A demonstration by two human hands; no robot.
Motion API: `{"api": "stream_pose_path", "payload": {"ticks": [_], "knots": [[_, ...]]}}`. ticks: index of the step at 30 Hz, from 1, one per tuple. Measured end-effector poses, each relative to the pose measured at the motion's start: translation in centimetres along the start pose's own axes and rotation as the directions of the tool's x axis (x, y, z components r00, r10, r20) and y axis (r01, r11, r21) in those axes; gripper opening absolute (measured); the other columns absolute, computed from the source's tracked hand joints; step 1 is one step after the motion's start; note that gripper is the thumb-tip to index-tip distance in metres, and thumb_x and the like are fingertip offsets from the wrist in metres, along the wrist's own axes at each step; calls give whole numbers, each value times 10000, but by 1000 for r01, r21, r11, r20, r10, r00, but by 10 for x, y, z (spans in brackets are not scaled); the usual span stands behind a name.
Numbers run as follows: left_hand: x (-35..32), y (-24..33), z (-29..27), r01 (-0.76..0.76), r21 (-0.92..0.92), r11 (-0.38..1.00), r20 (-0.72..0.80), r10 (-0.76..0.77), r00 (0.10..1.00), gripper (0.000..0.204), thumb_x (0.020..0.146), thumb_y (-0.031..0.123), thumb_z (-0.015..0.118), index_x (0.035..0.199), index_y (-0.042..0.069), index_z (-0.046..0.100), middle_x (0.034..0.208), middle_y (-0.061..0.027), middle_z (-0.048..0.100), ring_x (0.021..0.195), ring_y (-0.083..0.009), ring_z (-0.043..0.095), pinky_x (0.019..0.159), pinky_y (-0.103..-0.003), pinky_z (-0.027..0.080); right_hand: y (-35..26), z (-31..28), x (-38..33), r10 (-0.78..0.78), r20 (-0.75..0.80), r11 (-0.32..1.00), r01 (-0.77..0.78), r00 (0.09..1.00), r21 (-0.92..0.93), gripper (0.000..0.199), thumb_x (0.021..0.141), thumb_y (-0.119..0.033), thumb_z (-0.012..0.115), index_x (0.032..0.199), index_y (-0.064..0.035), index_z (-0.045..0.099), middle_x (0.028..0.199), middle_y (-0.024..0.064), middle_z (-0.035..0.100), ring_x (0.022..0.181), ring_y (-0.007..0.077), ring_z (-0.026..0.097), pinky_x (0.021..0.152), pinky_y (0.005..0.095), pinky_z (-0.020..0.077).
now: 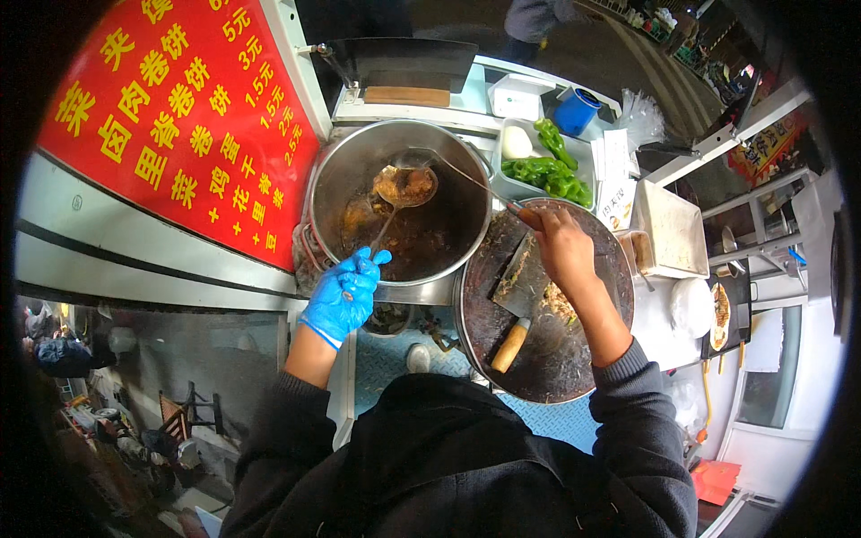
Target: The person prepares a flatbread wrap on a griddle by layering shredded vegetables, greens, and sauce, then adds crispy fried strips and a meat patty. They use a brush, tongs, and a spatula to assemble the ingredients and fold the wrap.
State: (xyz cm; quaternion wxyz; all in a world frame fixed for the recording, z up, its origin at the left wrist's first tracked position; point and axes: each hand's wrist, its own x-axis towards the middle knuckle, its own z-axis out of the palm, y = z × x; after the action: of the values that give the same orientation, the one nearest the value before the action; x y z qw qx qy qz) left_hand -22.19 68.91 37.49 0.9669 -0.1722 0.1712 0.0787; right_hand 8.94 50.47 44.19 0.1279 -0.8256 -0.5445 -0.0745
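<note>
My left hand [345, 296], in a blue glove, is closed around the handle of a metal ladle [421, 192]. The ladle's bowl carries a brown piece of food [392, 186] inside a large steel pot [325, 193], above dark broth [426, 249]. My bare right hand [560, 238] grips a long thin metal utensil [466, 177] that slants into the pot; its far end is hard to make out near the ladle. Below that hand, a cleaver [518, 276] with a wooden handle lies on a round chopping board [574, 372], beside chopped food [558, 303].
Behind the board stands a tray [511, 186] with green peppers [547, 175] and a pale egg-shaped item [516, 143]. A blue container [577, 112] is at the back. Right of the board is a square metal box [671, 229]. A red sign [179, 125] flanks the pot's left.
</note>
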Motion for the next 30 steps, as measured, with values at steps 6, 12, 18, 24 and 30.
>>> {"api": "stream_pose_path", "payload": {"ticks": [6,12,18,24,30], "knots": [[-34,-29,14,-148,384,911,-63,186,981,369,967,192,553,1252,-38,505,729,-32,563,467,-31,424,366,-139,339,-2,28,8,-7,-80,995,-1,997,-103,344,758,-97,692,1077,-73,565,1010,116,589,903,320,608,730,413,524],[-53,-57,24,-203,721,662,-196,477,857,281,936,201,612,1149,20,635,696,-8,573,427,-26,391,353,-149,289,-7,32,0,123,-59,992,-123,991,8,354,750,-116,706,1072,-70,567,1009,122,588,930,339,606,740,429,521],[-58,-58,18,-216,611,761,-132,368,920,388,956,193,569,1282,-8,501,706,2,526,455,-20,393,368,-145,306,-8,39,-12,52,-63,998,-51,997,25,293,744,-112,710,991,-61,560,955,122,562,891,335,601,702,429,519],[-70,-61,17,-119,184,976,64,109,992,612,1027,211,401,1492,-16,74,743,7,449,502,-25,417,405,-192,380,9,36,-21,-103,-95,975,82,990,-205,146,804,-127,577,932,-65,542,916,100,558,855,265,616,646,389,535],[-94,-101,36,-52,185,981,78,38,996,605,1049,262,329,1514,59,0,708,-15,419,493,-50,410,420,-214,375,44,-24,-46,-199,40,977,201,979,-71,173,848,-89,532,1014,-56,499,840,100,616,721,268,661,568,393,525]]}}
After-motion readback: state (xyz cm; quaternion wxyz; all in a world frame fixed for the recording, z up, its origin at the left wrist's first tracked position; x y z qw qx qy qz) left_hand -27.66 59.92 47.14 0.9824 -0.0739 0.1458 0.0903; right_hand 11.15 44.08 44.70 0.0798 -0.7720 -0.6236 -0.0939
